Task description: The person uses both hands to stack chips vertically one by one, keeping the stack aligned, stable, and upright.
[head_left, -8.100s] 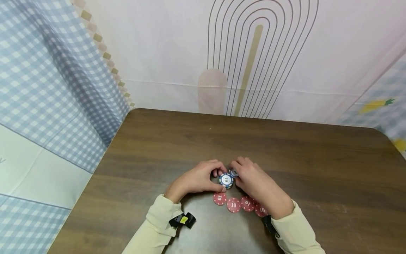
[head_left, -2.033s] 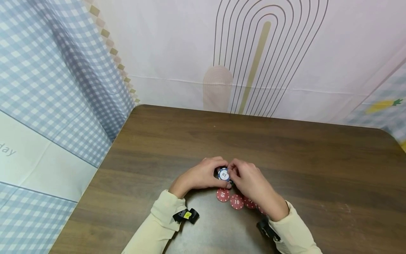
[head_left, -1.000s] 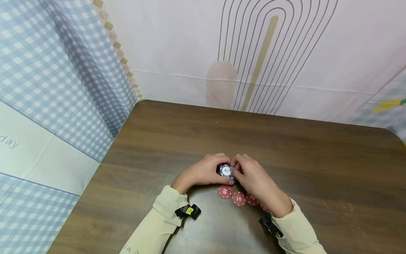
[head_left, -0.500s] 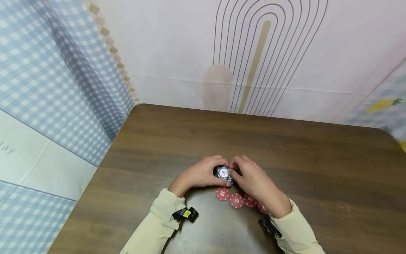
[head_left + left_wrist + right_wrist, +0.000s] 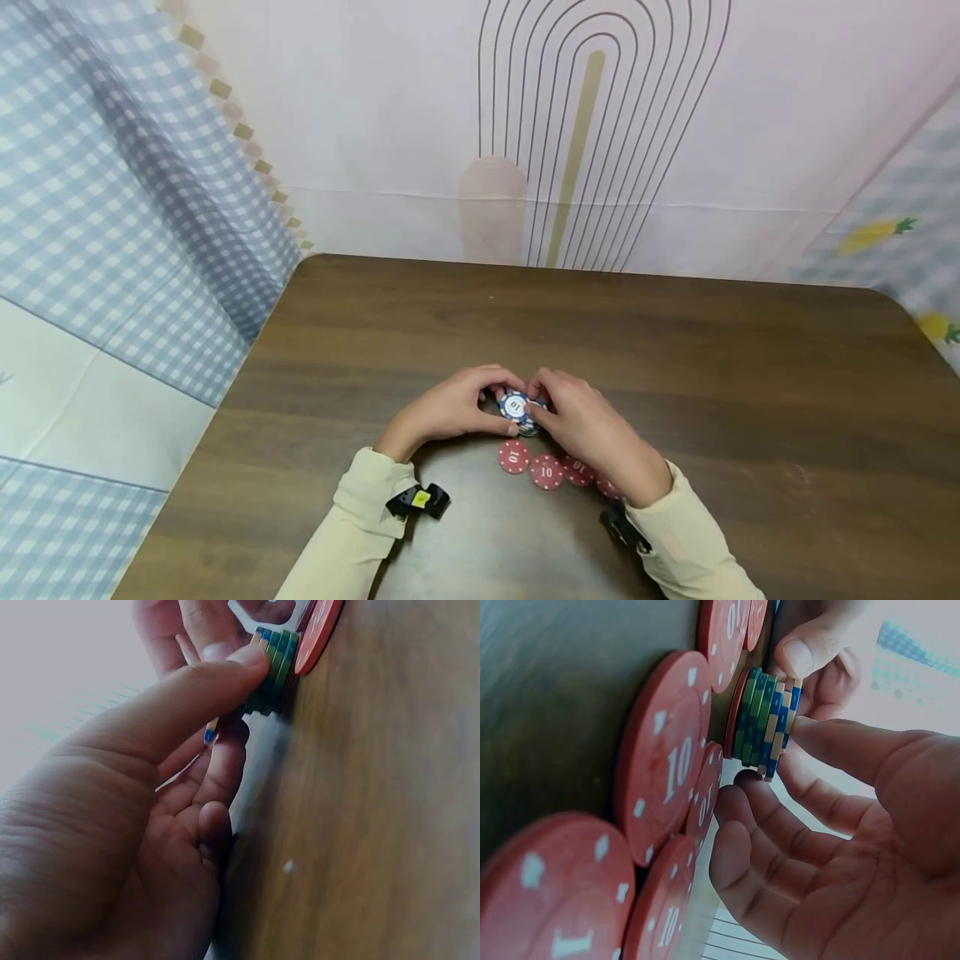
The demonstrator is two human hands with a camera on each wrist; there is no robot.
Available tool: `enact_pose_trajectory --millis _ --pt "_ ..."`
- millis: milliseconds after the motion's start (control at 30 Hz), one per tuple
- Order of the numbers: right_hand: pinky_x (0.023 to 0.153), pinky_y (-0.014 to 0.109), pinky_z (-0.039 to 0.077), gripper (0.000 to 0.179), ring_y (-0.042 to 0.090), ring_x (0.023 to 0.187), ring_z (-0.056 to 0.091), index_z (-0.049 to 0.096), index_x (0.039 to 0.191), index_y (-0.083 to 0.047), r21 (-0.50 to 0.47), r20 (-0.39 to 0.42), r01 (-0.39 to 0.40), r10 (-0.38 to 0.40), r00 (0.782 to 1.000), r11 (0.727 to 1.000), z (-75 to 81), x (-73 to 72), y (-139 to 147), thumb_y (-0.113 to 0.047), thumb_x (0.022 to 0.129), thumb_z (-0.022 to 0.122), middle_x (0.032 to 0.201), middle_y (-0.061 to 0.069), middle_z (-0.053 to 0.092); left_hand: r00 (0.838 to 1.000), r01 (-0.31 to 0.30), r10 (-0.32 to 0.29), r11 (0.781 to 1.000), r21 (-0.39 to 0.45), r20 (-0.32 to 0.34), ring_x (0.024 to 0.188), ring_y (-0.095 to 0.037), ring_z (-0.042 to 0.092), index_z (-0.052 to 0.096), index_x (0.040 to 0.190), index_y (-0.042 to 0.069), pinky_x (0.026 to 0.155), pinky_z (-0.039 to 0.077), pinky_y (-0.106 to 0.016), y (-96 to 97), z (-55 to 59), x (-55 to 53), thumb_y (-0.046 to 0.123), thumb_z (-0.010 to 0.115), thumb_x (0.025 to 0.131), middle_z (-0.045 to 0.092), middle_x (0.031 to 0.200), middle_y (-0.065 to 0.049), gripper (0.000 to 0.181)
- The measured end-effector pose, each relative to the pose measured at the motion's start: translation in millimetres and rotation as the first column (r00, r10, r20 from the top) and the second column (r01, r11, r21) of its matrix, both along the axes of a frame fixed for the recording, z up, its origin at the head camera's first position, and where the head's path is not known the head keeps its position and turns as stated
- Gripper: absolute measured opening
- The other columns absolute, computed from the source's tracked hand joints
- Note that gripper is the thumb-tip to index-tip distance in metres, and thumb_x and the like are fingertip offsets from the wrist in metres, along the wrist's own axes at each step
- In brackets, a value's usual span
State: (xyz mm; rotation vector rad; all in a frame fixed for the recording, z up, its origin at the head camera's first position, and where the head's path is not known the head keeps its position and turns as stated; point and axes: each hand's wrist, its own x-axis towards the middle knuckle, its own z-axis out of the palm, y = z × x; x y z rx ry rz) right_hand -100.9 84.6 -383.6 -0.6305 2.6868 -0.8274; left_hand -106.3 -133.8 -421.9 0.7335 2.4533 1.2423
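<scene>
Both hands are around a small stack of poker chips [image 5: 761,724], with red at the bottom, green in the middle and blue on top. My left hand [image 5: 450,407] holds the stack from the left, its thumb on the near side and its fingers on the far side. The top blue poker chip [image 5: 513,406], marked 10, sits off-centre to the left over the chips below. My right hand [image 5: 588,421] pinches this chip at its right edge, thumb on the near side. In the left wrist view, the left thumb presses the stack's edge [image 5: 274,671].
In front of the stack, red poker chips marked 10 lie in a row: one at the left [image 5: 513,457], another beside it [image 5: 547,472], with more partly under the right wrist. The brown table [image 5: 390,325] reaches back to a white cloth [image 5: 375,125].
Eight seconds ago, the right hand held a blue chip beside the stack. Now its thumb and fingers are on the top chip. Over the last two seconds the hands stay close around the stack.
</scene>
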Motion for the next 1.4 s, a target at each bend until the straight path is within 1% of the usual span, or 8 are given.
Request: enact_pose_trajectory --millis 233,367,533,800,967,1133,1233,1400 --pt "0.071 0.034 0.048 0.005 0.017 0.077 0.055 0.067 0.104 -0.008 -0.038 0.001 -0.025 0.025 1.000 0.999 0.7 -1.5 2.6 -0.008 0.100 0.070 0.088 0.002 0.062 1.000 -0.019 0.019 0.999 0.028 -0.022 0.097 -0.011 0.058 0.073 0.123 0.020 0.086 0.049 -0.028 -1.5 -0.3 0.6 0.028 0.090 0.086 0.067 0.106 0.008 0.041" --pt "0.069 0.033 0.047 0.005 0.016 0.074 0.054 0.068 0.105 -0.006 -0.061 0.006 -0.040 0.040 0.999 0.997 1.4 -3.1 7.9 -0.005 0.100 0.068 0.085 0.002 0.062 0.998 -0.038 0.041 0.997 0.060 -0.048 0.093 -0.012 0.060 0.075 0.119 0.019 0.084 0.050 -0.028 1.8 -1.2 1.0 0.026 0.092 0.084 0.068 0.102 0.008 0.040" --pt "0.068 0.033 0.048 0.008 0.016 0.074 0.055 0.069 0.109 -0.004 -0.057 0.018 -0.033 0.034 0.999 0.998 5.0 -5.6 15.2 -0.005 0.103 0.064 0.088 0.003 0.065 0.995 -0.054 0.060 0.996 0.076 -0.081 0.090 -0.012 0.060 0.077 0.116 0.019 0.082 0.051 -0.028 8.7 -1.2 3.5 0.026 0.094 0.082 0.067 0.101 0.006 0.039" --pt "0.067 0.033 0.049 0.012 0.016 0.073 0.056 0.068 0.113 -0.002 -0.038 0.067 0.004 -0.002 0.998 0.999 16.5 -9.3 24.7 -0.008 0.105 0.062 0.087 0.004 0.065 0.991 -0.048 0.048 0.999 0.004 -0.128 0.089 -0.010 0.058 0.076 0.118 0.019 0.082 0.050 -0.027 18.9 2.9 6.9 0.025 0.094 0.081 0.065 0.100 0.007 0.042" --pt "0.065 0.033 0.048 0.013 0.017 0.072 0.055 0.067 0.115 0.000 -0.026 0.096 -0.017 0.020 0.995 1.000 20.7 -11.0 29.3 -0.006 0.103 0.063 0.086 0.005 0.063 0.986 -0.042 0.036 0.998 -0.037 -0.161 0.090 -0.010 0.058 0.077 0.120 0.018 0.083 0.050 -0.027 23.6 7.9 8.5 0.026 0.094 0.082 0.066 0.102 0.006 0.042" --pt "0.077 0.042 0.054 0.016 0.021 0.085 0.063 0.068 0.114 -0.001 0.054 0.069 -0.080 0.077 0.995 0.995 23.6 -12.8 39.3 -0.006 0.099 0.069 0.095 0.007 0.067 0.985 -0.034 0.020 0.996 -0.077 -0.170 0.091 -0.010 0.059 0.076 0.121 0.018 0.083 0.050 -0.027 25.3 9.4 9.5 0.027 0.092 0.083 0.066 0.102 0.005 0.043" --pt "0.086 0.049 0.056 0.019 0.026 0.096 0.066 0.069 0.116 -0.001 0.106 0.061 -0.088 0.082 0.995 0.991 25.2 -14.7 48.0 -0.006 0.098 0.072 0.104 0.011 0.070 0.984 -0.024 0.005 0.994 -0.108 -0.177 0.092 -0.009 0.058 0.075 0.123 0.018 0.084 0.049 -0.026 25.6 8.7 8.8 0.028 0.092 0.083 0.065 0.103 0.005 0.044" --pt "0.090 0.052 0.054 0.026 0.029 0.100 0.065 0.067 0.118 0.000 0.171 0.058 -0.090 0.081 0.995 0.981 28.3 -18.7 59.2 -0.008 0.095 0.076 0.111 0.015 0.068 0.985 -0.005 -0.018 0.991 -0.133 -0.172 0.092 -0.010 0.056 0.075 0.124 0.016 0.085 0.048 -0.026 23.5 7.1 8.0 0.026 0.092 0.083 0.064 0.103 0.005 0.046"
